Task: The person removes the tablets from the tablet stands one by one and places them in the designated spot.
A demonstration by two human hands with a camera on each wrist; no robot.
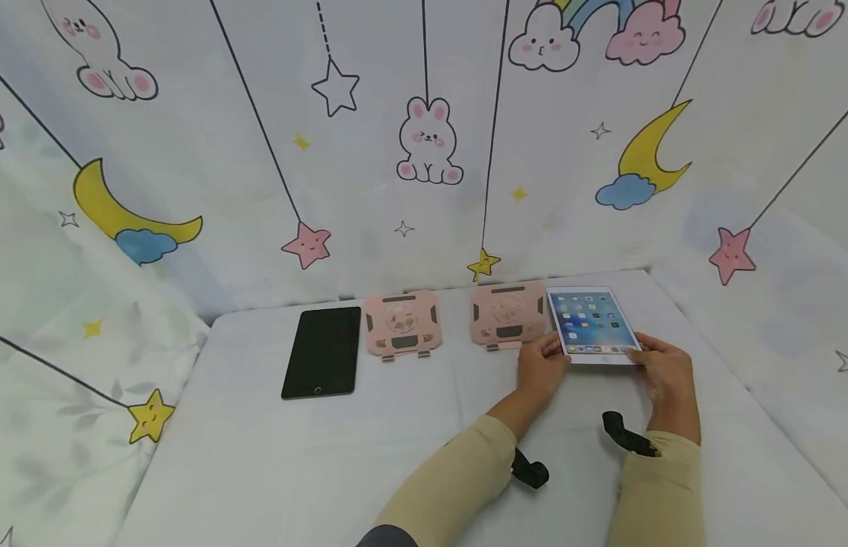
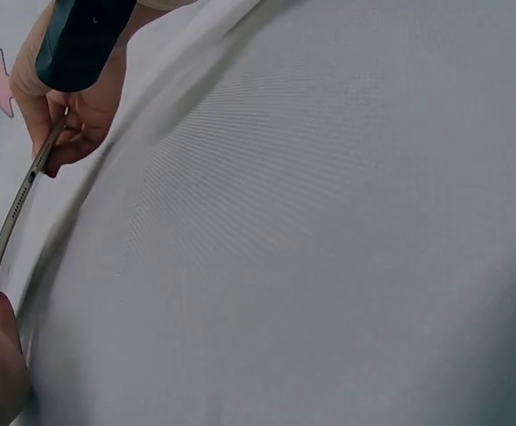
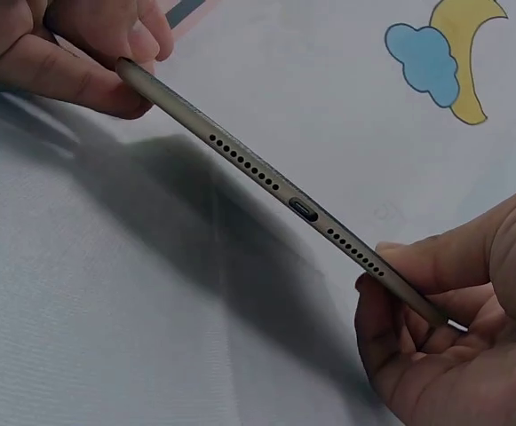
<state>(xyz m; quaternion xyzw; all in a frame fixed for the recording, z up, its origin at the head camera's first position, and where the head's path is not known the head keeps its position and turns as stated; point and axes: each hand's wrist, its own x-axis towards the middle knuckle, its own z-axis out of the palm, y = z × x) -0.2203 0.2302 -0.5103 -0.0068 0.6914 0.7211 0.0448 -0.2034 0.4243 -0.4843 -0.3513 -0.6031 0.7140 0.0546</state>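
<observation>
A white tablet (image 1: 597,323) with a lit home screen of app icons is held between both hands at the right of the table. The left hand (image 1: 539,371) pinches its near left corner, and the right hand (image 1: 666,376) grips the near right corner, thumb on the front. In the right wrist view the tablet's edge (image 3: 258,182) faces the camera, with speaker holes and a charging port, its shadow on the cloth below. The left wrist view shows the same thin edge (image 2: 13,209) between the two hands. Just left of the tablet lies a pink tablet case (image 1: 508,313).
Another pink case (image 1: 402,323) lies further left, beside a black tablet (image 1: 323,353) with a dark screen. White cloth covers the table (image 1: 410,448). A printed curtain (image 1: 369,175) with rabbits, moons and stars rises behind it. Black straps (image 1: 629,434) stick out at the sleeves.
</observation>
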